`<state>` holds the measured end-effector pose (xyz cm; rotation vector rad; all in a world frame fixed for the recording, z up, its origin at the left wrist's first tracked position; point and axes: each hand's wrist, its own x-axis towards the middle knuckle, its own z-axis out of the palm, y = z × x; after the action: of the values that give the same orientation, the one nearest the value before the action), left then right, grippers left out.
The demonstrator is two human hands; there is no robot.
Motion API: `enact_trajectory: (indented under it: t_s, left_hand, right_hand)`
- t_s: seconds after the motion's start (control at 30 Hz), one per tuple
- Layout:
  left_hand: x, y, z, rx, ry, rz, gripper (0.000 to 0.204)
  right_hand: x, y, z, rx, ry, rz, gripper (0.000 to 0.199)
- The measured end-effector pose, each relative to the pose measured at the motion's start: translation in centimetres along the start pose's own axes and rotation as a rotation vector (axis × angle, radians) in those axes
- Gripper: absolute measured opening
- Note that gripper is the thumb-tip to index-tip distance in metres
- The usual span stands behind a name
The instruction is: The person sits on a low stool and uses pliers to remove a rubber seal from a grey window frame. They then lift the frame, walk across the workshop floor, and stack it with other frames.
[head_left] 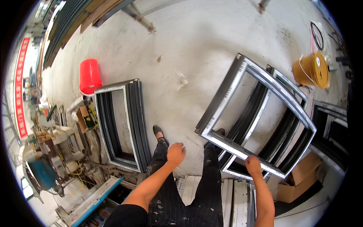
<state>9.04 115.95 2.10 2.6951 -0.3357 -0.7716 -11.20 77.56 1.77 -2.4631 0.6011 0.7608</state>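
My right hand is closed round the near bar of a dark grey rectangular window frame, whose face carries white film. That frame is tilted and lies over a stack of similar frames on my right. My left hand hovers in front of my legs with its fingers curled; whether anything small is inside them is hidden. To the left, another stack of grey frames stands on the floor, apart from my left hand.
Behind the left stack is a red bucket. A yellow bucket stands at the far right, and a cardboard box sits near right. A machine with a teal motor and a cluttered bench is at left. Long profiles lie on a rack at far left.
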Motion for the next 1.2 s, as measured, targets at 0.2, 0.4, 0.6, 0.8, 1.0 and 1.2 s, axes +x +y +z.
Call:
enact_trajectory:
  t_s: [0.2,0.4,0.6,0.8,1.0,1.2]
  left_hand:
    - [-10.7,-13.7,-3.9,0.343,0.014,-0.129,0.025]
    - [-14.6,-21.7,-4.3,-0.051,-0.155,-0.606,0.034]
    - [-14.5,-27.9,-7.3,-0.305,-0.141,-0.708,0.039]
    - [-14.6,-31.3,-8.4,-0.446,-0.077,-0.793,0.037]
    - [-14.8,-33.1,-8.8,-0.552,-0.064,-0.826,0.035]
    - [-18.1,-36.1,-5.3,-0.512,0.164,-0.980,0.041]
  right_hand:
    - [7.6,-15.9,1.9,-0.134,-0.095,-0.138,0.018]
    - [16.3,-39.5,11.9,-0.307,-0.337,-0.383,0.022]
    - [21.1,-66.3,27.6,-0.629,-0.558,-0.775,0.018]
    - [24.0,-81.7,41.7,-0.839,-0.381,-1.244,0.018]
    - [25.4,-78.8,46.9,-0.966,-0.434,-1.251,0.033]
    - [23.0,-79.3,43.7,-0.878,-0.449,-1.205,0.039]
